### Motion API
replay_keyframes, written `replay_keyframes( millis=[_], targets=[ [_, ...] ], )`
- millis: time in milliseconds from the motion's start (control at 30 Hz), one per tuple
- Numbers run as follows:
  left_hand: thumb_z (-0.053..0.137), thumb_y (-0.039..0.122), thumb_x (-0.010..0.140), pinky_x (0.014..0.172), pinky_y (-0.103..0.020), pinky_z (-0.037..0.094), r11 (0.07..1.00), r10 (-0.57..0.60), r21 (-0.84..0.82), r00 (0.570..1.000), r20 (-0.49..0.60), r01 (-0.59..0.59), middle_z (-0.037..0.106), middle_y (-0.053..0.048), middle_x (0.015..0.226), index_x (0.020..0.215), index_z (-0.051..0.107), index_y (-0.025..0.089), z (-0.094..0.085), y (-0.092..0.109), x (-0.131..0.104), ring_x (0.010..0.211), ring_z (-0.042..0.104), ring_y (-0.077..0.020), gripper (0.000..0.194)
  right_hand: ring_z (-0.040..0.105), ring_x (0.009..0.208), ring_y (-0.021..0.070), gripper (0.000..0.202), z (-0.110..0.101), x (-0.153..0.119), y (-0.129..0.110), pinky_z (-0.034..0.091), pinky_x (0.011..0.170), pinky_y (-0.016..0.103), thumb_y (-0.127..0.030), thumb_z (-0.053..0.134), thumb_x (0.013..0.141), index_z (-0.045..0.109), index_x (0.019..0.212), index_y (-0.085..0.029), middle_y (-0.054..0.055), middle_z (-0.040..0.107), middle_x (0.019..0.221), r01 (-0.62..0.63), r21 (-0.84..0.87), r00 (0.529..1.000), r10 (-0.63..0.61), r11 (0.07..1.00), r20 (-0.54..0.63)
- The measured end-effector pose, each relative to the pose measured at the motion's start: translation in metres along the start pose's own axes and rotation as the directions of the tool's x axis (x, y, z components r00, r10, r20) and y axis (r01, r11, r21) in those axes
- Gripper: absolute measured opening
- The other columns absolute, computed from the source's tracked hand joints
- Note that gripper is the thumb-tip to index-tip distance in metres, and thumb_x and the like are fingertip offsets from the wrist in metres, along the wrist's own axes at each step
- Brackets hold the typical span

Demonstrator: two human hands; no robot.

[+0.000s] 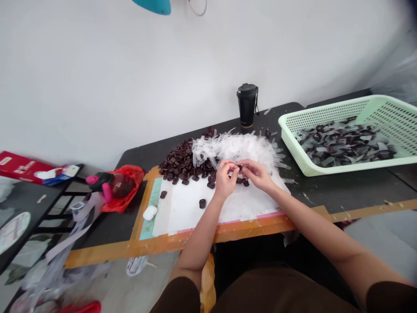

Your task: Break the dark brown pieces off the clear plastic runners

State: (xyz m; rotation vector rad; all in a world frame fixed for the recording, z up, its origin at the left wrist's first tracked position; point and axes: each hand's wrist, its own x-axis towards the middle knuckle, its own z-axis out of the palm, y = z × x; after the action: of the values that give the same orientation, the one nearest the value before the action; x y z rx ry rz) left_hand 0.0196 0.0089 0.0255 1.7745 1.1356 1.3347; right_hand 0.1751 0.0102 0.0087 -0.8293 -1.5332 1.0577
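Note:
My left hand (224, 176) and my right hand (256, 173) meet above a white mat (189, 206) on the black table. Between their fingertips they pinch a small dark brown part (239, 167). Just behind the hands lies a heap of clear plastic strips (237, 148). A pile of dark brown ring-like parts (184, 161) sits to the left of that heap. A few loose dark parts (202, 203) lie scattered on the mat near my left wrist.
A pale green basket (384, 108) with dark parts and clear strips stands at the right. A black tumbler (247, 105) is by the wall. A red bag with a pink-capped bottle (119, 187) and a white earbud case (150, 212) lie left.

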Motion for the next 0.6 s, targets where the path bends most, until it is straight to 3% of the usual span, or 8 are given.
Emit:
replay_keyframes(
  millis=[133,233,333,433,533,600],
  targets=[
    [0.057,0.029,0.086,0.072,-0.027,0.048,1.000,0.010,0.021,0.999,-0.033,-0.009,0.057,-0.008,0.097,0.080,0.061,0.019,0.0047,0.0003,-0.0050,0.084,0.057,-0.0169,0.013,0.057,0.059,0.0132,0.025,0.0011,0.0017,-0.0002,0.048,0.056,0.026,-0.042,0.062,0.085,0.063,0.091,-0.019,0.002,0.063,0.072,-0.118,0.046,0.992,0.120,0.992,-0.041],
    [0.059,0.032,0.085,0.072,-0.026,0.045,0.999,-0.038,-0.024,0.991,-0.131,0.036,0.059,-0.006,0.087,0.080,0.062,0.020,0.0044,0.0015,-0.0067,0.079,0.055,-0.0172,0.014,0.058,0.060,0.0131,0.026,0.0024,0.0026,-0.0002,0.049,0.057,0.026,-0.043,0.065,0.082,0.062,0.088,-0.018,0.001,0.063,0.073,-0.196,0.079,0.981,0.196,0.977,0.014],
    [0.063,0.036,0.083,0.076,-0.027,0.044,0.994,-0.084,-0.090,0.980,-0.181,0.069,0.059,-0.006,0.086,0.081,0.063,0.021,0.0040,0.0020,-0.0054,0.081,0.055,-0.0170,0.016,0.058,0.064,0.0135,0.026,0.0030,0.0033,0.0006,0.049,0.060,0.026,-0.043,0.067,0.079,0.064,0.083,-0.018,0.002,0.063,0.075,-0.194,0.066,0.980,0.190,0.979,0.063],
    [0.068,0.040,0.078,0.083,-0.027,0.046,0.950,-0.186,-0.286,0.963,-0.193,0.126,0.061,-0.006,0.098,0.086,0.063,0.020,0.0060,0.0002,-0.0020,0.093,0.058,-0.0171,0.022,0.059,0.074,0.0149,0.026,0.0032,0.0042,0.0012,0.050,0.065,0.027,-0.044,0.069,0.078,0.065,0.081,-0.018,0.002,0.063,0.081,-0.166,0.110,0.986,0.166,0.980,0.013],
    [0.074,0.041,0.073,0.080,-0.029,0.048,0.755,-0.396,-0.565,0.918,0.014,0.334,0.065,-0.003,0.089,0.091,0.062,0.019,0.0077,-0.0033,0.0014,0.083,0.062,-0.0147,0.031,0.059,0.079,0.0153,0.025,0.0039,0.0048,0.0005,0.050,0.072,0.028,-0.043,0.072,0.075,0.066,0.080,-0.019,0.002,0.063,0.085,-0.122,0.159,0.985,0.139,0.980,-0.100],
    [0.078,0.039,0.069,0.078,-0.030,0.049,0.608,-0.444,-0.662,0.879,0.174,0.438,0.065,0.000,0.081,0.092,0.061,0.019,0.0076,-0.0049,0.0028,0.076,0.063,-0.0134,0.035,0.058,0.075,0.0146,0.024,0.0051,0.0046,-0.0008,0.049,0.072,0.028,-0.042,0.073,0.075,0.066,0.079,-0.019,0.001,0.062,0.079,-0.125,0.215,0.982,0.151,0.969,-0.112]
  ],
)
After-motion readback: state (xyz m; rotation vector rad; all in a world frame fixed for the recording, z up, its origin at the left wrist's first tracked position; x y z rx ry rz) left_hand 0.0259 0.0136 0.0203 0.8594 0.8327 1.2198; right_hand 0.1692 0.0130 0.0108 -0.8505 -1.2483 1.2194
